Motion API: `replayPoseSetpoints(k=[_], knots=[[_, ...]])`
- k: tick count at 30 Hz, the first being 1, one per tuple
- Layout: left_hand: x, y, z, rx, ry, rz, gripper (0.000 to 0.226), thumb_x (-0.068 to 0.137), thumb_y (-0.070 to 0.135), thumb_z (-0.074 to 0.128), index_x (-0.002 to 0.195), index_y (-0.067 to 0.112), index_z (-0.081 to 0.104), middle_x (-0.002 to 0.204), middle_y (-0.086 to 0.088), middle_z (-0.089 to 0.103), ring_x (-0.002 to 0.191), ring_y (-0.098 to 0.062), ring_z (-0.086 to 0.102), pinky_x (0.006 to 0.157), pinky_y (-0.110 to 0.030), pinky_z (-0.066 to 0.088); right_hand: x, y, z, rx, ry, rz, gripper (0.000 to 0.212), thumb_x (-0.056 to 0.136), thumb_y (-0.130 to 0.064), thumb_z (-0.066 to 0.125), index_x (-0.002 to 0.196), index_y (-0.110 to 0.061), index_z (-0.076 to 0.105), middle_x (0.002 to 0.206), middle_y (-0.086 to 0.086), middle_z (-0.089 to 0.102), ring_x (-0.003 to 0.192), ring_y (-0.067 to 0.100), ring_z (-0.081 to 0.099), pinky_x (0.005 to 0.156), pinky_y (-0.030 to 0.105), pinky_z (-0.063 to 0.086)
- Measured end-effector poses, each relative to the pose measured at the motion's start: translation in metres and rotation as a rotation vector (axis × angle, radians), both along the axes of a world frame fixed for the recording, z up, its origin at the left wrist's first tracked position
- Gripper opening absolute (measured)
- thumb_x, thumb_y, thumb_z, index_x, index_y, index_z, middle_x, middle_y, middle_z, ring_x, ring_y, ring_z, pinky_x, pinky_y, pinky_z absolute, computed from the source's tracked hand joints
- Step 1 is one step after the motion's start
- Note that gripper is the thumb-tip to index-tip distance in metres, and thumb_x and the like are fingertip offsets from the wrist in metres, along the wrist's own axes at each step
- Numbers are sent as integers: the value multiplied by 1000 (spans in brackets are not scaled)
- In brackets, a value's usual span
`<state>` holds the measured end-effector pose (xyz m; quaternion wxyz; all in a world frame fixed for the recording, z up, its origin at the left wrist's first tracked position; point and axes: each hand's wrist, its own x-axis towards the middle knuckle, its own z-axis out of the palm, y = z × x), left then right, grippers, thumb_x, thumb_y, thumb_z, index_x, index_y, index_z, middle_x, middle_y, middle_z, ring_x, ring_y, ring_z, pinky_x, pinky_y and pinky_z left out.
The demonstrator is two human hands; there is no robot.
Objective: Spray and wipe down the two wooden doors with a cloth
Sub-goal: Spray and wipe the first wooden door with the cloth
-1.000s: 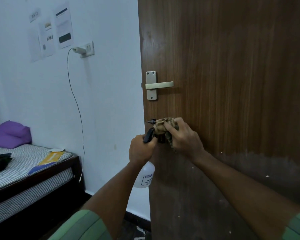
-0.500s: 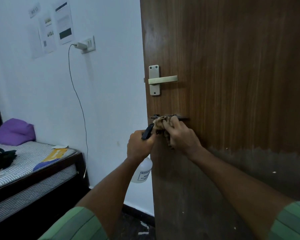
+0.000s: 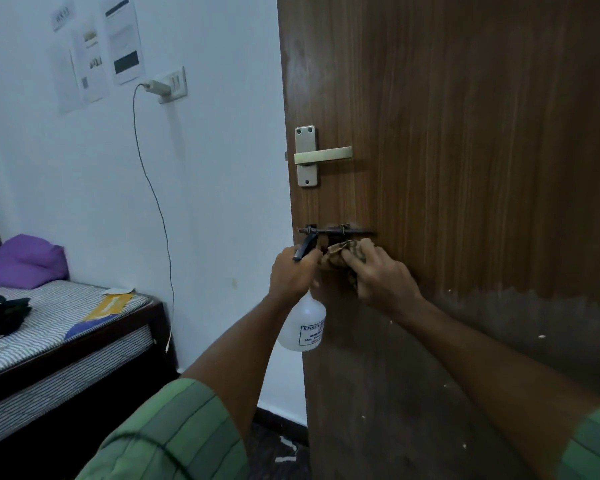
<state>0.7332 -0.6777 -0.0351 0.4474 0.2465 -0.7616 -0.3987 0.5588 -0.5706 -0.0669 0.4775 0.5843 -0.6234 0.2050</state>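
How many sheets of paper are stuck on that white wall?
4, as far as shows. A small label is top left, a tall sheet is nearest the socket, one is left of it, and a faint one is partly tucked behind.

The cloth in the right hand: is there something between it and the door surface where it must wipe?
Partly. The dark sliding bolt is mounted on the wooden door just above the cloth gripped by the right hand. The spray bottle in the left hand crowds its left side. Below and rightward, nothing visible blocks it.
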Motion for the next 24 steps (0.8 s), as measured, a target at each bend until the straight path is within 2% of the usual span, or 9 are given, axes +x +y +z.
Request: replayPoseSetpoints(k=[3, 5, 7, 11, 13, 16, 19, 21, 24], knots=[[1, 0, 4, 79, -14, -35, 40, 85, 43, 58, 89, 6, 75, 80, -15, 76, 61, -25, 68, 73, -48, 58, 0, 0, 1, 75, 80, -47, 46, 86, -12, 69, 131, -8, 61, 119, 16, 53, 95, 31, 62, 61, 35, 57], [4, 2, 11, 112, 14, -94, 40, 88, 35, 59, 97, 0, 75, 93, -21, 77, 61, -23, 66, 68, -42, 54, 3, 0, -1, 83, 45, -57, 43, 87, -12, 68, 129, -9, 60, 119, 13, 52, 98, 31, 61, 63, 35, 57], [8, 3, 18, 115, 26, -117, 36, 90, 30, 60, 101, -2, 74, 97, -21, 76, 64, -23, 65, 65, -39, 52, 4, 3, -3, 71, -12, -69, 39, 87, -12, 68, 125, -10, 61, 119, 12, 51, 97, 30, 62, 61, 32, 56], [12, 2, 24, 84, -34, -81, 22, 99, 24, 60, 99, 5, 70, 88, -13, 71, 63, -21, 63, 65, -37, 52, 5, 9, -5, 89, -23, -107, 38, 86, -14, 66, 124, -12, 59, 115, 10, 49, 86, 27, 61, 52, 27, 42], [10, 4, 22, 66, -71, -91, 21, 99, 23, 59, 90, 7, 68, 82, -10, 68, 62, -21, 63, 68, -38, 52, 6, 10, -2, 126, -20, -122, 44, 88, -16, 65, 130, -14, 54, 118, 9, 48, 88, 26, 60, 53, 28, 49], [6, 11, 15, 51, -95, -94, 24, 101, 25, 58, 88, 8, 69, 81, -8, 68, 59, -20, 65, 66, -34, 52, 5, 13, 3, 159, -20, -154, 46, 90, -16, 63, 134, -14, 50, 121, 9, 48, 90, 25, 60, 56, 31, 56], [9, 11, 16, 101, -31, -114, 24, 103, 26, 56, 90, 9, 68, 86, -11, 70, 62, -22, 65, 65, -35, 53, 0, 19, 2, 209, 28, -186, 38, 94, -17, 58, 131, -13, 53, 123, 10, 47, 91, 26, 62, 57, 33, 56], [16, 10, 20, 161, 40, -146, 23, 103, 23, 55, 91, 8, 69, 82, -10, 69, 63, -21, 63, 59, -31, 53, -3, 22, 1, 223, 55, -176, 35, 95, -15, 55, 130, -13, 54, 123, 10, 46, 93, 28, 62, 59, 35, 57], [27, 11, 30, 218, 128, -192, 24, 103, 21, 54, 88, 7, 67, 85, -12, 70, 57, -18, 60, 51, -26, 50, 1, 19, 7, 224, 96, -143, 48, 93, -16, 63, 139, -15, 51, 124, 11, 49, 99, 29, 63, 61, 36, 59]])
